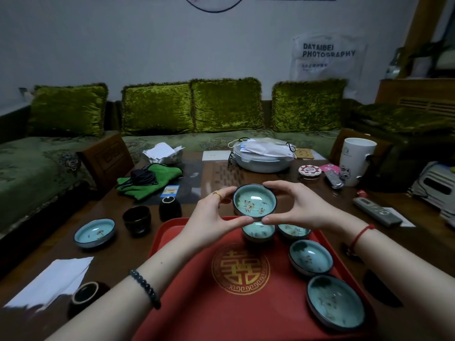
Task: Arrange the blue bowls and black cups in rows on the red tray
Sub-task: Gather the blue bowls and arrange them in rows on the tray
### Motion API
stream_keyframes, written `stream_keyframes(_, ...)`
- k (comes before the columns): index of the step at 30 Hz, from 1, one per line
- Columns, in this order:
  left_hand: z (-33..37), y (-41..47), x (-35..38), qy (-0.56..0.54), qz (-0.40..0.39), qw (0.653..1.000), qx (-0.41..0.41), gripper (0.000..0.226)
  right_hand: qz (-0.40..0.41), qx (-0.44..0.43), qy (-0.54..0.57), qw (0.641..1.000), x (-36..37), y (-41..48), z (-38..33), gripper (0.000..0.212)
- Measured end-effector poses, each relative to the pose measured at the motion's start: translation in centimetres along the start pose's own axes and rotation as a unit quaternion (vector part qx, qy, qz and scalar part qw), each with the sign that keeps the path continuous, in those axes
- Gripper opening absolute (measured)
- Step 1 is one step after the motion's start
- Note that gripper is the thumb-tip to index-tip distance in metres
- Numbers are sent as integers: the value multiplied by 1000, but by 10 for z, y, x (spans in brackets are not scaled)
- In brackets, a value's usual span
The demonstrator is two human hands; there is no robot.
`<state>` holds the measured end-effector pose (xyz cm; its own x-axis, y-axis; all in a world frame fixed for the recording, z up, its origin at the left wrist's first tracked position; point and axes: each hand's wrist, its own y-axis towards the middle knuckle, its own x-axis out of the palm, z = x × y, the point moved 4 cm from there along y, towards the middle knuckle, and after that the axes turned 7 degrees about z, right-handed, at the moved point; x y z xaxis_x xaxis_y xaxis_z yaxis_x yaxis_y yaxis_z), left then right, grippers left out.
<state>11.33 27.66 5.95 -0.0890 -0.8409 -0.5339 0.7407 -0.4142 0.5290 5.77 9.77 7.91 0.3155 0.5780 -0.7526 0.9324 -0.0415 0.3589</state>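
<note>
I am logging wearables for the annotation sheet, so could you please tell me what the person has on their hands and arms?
Both forearms are bare, with no sleeves in view. The left hand wears a gold ring and, at the wrist, a bracelet of dark round beads. The right hand has no ring showing; its wrist carries a thin red string.

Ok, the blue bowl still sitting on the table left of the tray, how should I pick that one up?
Pinch the blue bowl across its rim, coming straight down from above. It sits upright and shallow with its mouth open, nothing touching it. The black cup stands apart on its right, so fingers fit on either side. The left hand is nearer.
</note>
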Motion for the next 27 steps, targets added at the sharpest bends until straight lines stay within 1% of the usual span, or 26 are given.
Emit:
stream_keyframes(8,7,-30,20,0,-40,999,-7,73,0,14,4,1000,1,-40,8,80)
stream_keyframes(14,2,-47,32,11,-71,997,-12,72,-23,43,-2,999,15,-56,22,84)
stream_keyframes(19,-7,-58,40,17,-86,996,-28,75,-44,69,21,996,29,-66,33,89)
stream_keyframes(22,-11,-64,43,15,-96,995,-37,73,-52,71,-2,996,35,-70,38,94)
stream_keyframes(27,-17,-70,48,11,-109,993,-52,71,-52,82,-34,995,42,-75,41,94)
